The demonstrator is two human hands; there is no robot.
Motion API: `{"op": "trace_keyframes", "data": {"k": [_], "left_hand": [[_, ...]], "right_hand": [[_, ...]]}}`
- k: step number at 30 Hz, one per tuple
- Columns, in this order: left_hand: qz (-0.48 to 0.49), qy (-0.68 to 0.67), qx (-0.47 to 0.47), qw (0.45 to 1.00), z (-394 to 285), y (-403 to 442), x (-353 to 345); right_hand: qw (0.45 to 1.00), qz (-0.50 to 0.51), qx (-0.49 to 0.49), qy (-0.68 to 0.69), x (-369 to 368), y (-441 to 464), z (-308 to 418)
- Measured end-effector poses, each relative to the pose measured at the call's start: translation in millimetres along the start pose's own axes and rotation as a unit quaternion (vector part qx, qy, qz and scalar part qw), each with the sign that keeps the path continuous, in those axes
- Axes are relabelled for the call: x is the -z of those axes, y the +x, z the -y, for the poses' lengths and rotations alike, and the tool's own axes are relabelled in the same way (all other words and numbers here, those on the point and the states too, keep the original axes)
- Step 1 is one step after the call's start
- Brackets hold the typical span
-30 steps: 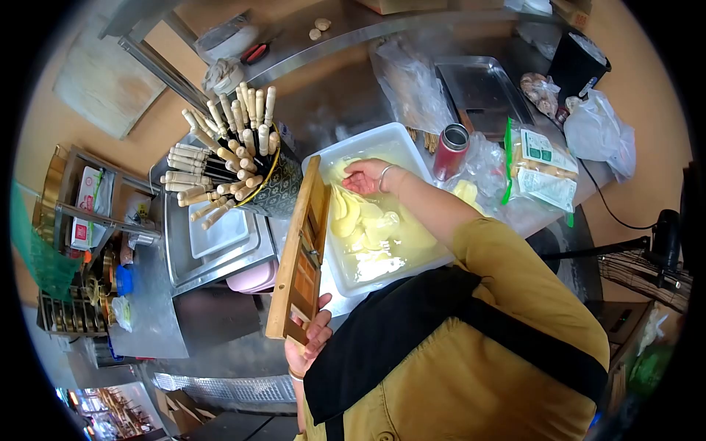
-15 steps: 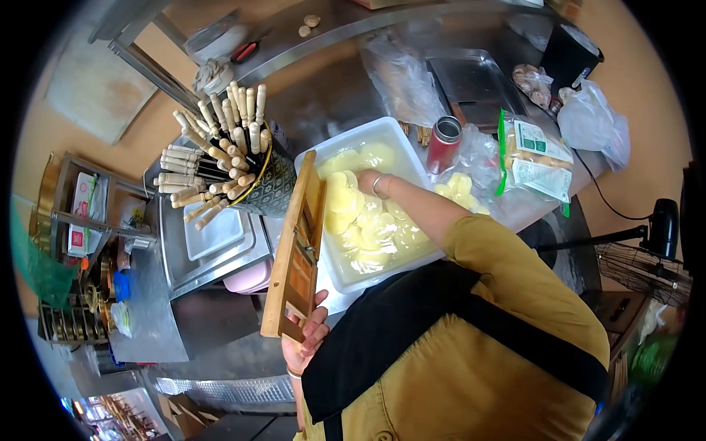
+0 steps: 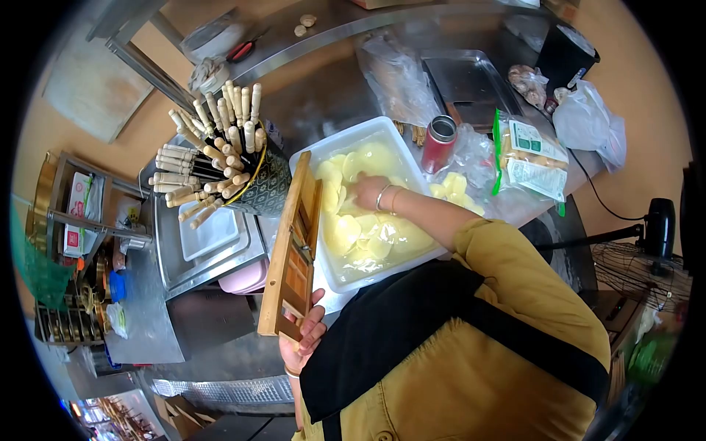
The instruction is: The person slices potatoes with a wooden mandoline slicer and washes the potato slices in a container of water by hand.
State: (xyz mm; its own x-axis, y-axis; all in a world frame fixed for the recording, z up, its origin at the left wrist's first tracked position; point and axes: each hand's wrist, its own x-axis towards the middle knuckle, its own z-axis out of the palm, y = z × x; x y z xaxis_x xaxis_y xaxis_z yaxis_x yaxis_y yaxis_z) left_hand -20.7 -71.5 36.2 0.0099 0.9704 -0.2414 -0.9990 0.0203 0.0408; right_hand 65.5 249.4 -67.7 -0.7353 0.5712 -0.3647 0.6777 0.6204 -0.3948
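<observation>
My left hand (image 3: 303, 339) is closed around the lower end of a wooden mandoline slicer (image 3: 289, 257), which stands tilted along the left rim of a white plastic tub (image 3: 334, 278). Inside the tub, pale yellow potato slices (image 3: 346, 234) lie in cloudy water. My right hand (image 3: 370, 194), with bracelets at the wrist, reaches down among these slices. Its fingertips are hidden by slices and water, so I cannot make out whether they grip any. More slices (image 3: 457, 192) rest in a small pile just beyond the tub's right side.
A patterned bucket (image 3: 259, 184) full of wooden-handled skewers stands left of the tub, near a steel tray with a white tray (image 3: 209, 235). To the right are a red flask (image 3: 439, 147), a bread bag (image 3: 531, 158) and plastic bags. A metal tray (image 3: 471, 84) lies behind.
My right hand has shifted slightly toward me and right in the tub, and the slices around it have moved. My left hand keeps its hold on the mandoline slicer.
</observation>
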Motion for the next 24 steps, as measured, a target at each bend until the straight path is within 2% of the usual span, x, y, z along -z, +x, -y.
{"op": "trace_keyframes", "data": {"k": [1,3,7,10,12,16,18,22,24], "left_hand": [[-0.001,0.0,0.001,1.0,0.7,-0.5,0.2],[0.002,0.007,-0.011,1.0,1.7,-0.9,0.3],[0.002,0.02,-0.022,1.0,3.6,-3.4,2.3],[0.004,0.001,-0.019,1.0,5.0,-3.5,-0.9],[0.009,-0.008,-0.016,1.0,5.1,-3.6,0.8],[0.008,-0.002,-0.017,1.0,6.5,-3.6,1.4],[0.003,0.004,-0.008,1.0,6.4,-3.2,-1.0],[0.007,-0.004,-0.013,1.0,8.0,-4.1,-0.8],[0.008,0.009,-0.01,1.0,7.2,-3.1,-3.2]], "right_hand": [[1.0,0.0,-0.001,0.001,-5.4,3.0,-9.2],[0.991,-0.065,-0.015,-0.12,-13.7,6.0,-25.9],[0.987,-0.04,-0.033,-0.152,-10.9,7.2,-28.2],[0.986,-0.075,-0.035,-0.145,-16.7,21.7,-35.3],[0.992,-0.058,-0.058,-0.099,-12.2,20.2,-36.3],[0.991,-0.035,-0.052,-0.119,1.8,4.5,-34.7],[0.993,0.01,-0.034,-0.117,-0.9,1.7,-37.7],[0.99,0.063,-0.059,-0.114,-26.2,9.4,-38.3],[0.989,-0.096,-0.031,-0.104,-37.7,-0.4,-37.9]]}}
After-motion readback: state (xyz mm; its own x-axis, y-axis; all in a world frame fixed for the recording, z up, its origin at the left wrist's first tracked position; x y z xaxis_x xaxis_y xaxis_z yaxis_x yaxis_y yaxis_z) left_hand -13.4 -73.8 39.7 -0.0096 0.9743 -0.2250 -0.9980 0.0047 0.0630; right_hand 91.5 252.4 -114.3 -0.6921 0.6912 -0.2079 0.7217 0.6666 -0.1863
